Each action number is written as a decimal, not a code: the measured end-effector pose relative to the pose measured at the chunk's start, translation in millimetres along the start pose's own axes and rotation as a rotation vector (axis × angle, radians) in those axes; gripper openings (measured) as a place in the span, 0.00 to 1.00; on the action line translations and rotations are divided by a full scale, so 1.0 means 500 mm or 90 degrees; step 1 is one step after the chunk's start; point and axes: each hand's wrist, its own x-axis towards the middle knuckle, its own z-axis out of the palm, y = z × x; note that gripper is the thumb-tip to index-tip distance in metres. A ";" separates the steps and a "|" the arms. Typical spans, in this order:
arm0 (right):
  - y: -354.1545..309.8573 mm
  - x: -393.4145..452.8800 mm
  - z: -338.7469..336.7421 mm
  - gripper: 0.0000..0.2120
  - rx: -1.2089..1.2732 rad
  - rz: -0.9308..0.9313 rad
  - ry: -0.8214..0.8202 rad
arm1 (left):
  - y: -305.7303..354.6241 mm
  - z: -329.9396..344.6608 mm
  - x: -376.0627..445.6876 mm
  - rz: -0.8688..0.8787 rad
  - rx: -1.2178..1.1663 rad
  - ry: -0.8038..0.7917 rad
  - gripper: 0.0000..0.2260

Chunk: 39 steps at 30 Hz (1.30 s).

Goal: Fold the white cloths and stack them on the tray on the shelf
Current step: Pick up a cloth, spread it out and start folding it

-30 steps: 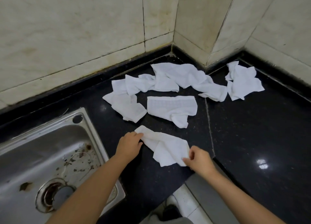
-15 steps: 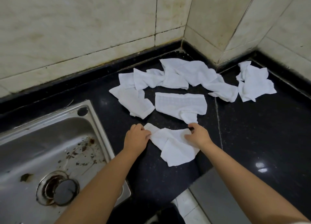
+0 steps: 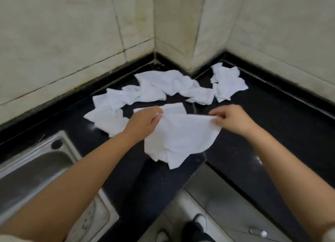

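The white cloth point(image 3: 181, 136) hung above the dark surface point(image 3: 272, 125), stretched by its top corners to open it flat for folding. The left hand point(image 3: 145, 122) and right hand point(image 3: 230, 118) each pinched one corner. The other cloths point(image 3: 159, 89) lay crumpled behind, awaiting folding.

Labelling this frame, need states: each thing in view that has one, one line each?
Left hand: pinches one top corner of the held white cloth.
Right hand: pinches the other top corner.
Held white cloth: lifted, spread between the hands, lower edge crumpled, unfolded.
Other white cloths: crumpled, unfolded, lying on the black stone countertop.
Stainless steel sink: basin partly hidden by the left arm.
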 end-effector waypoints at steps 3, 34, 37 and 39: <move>0.053 -0.026 -0.125 0.11 -0.013 0.050 0.191 | 0.121 0.020 0.112 0.116 -0.031 0.029 0.17; 0.570 -0.368 -0.082 0.10 0.090 0.467 0.055 | 0.393 0.523 0.270 0.176 0.082 -0.578 0.11; 0.578 -0.350 -0.074 0.09 0.076 0.529 0.136 | 0.407 0.551 0.292 0.151 0.067 -0.497 0.10; 0.583 -0.337 -0.063 0.10 0.065 0.569 0.163 | 0.404 0.573 0.295 0.158 0.090 -0.475 0.10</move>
